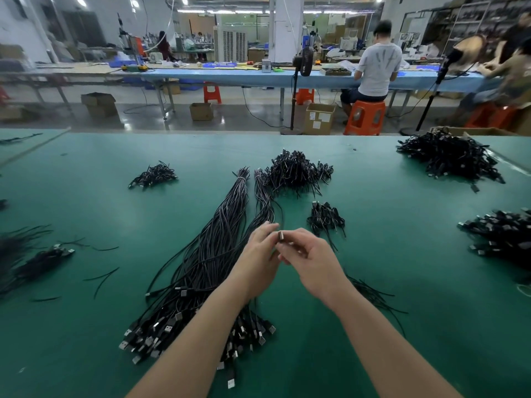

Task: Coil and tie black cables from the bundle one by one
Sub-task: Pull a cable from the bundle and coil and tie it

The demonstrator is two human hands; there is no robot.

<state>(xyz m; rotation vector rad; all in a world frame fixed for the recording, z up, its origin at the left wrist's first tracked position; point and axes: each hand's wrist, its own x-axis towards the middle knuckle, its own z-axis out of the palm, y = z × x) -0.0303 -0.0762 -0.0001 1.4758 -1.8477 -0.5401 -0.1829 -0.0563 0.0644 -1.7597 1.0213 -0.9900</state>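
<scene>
Both bare forearms reach forward and converge, hands meeting at centre. Left hand [260, 248]: fingers extended forward, tips touching the right hand's fingers. Right hand [309, 254]: fingers curled inward, thumb and forefinger pinching, back of hand turned up.

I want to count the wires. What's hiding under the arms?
Under the left arm lies the big cable bundle, plugs poking out both sides. How many wires sit beneath is covered.
</scene>
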